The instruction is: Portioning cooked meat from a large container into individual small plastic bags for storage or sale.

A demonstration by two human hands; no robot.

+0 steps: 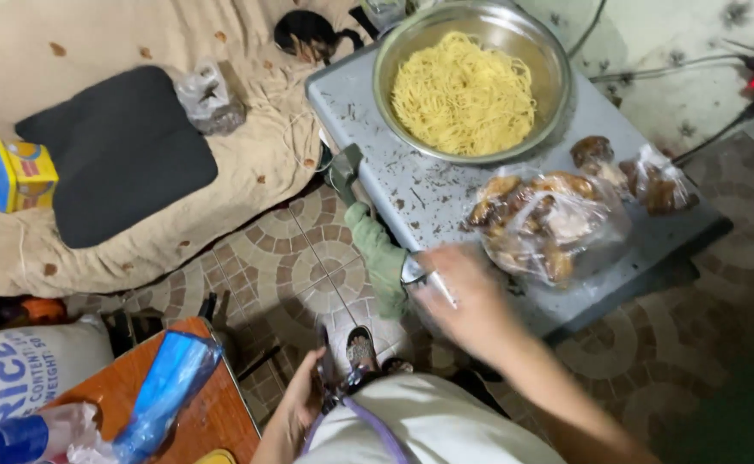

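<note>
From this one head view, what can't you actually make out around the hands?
- Right hand: motion-blurred; the small shiny object it holds cannot be identified.
- Left hand: mostly hidden behind the white garment; what it touches is unclear.
- Clear bag: glare and wrinkles hide what the brown contents are.
- Sack, lower left: cut off by the frame edge.

Grey table [411, 193] — near-left corner bare; steel noodle bowl [471, 82] blocks the far end, clear food bags [557, 223] the right. Tiled floor [295, 258] left — open.
</note>
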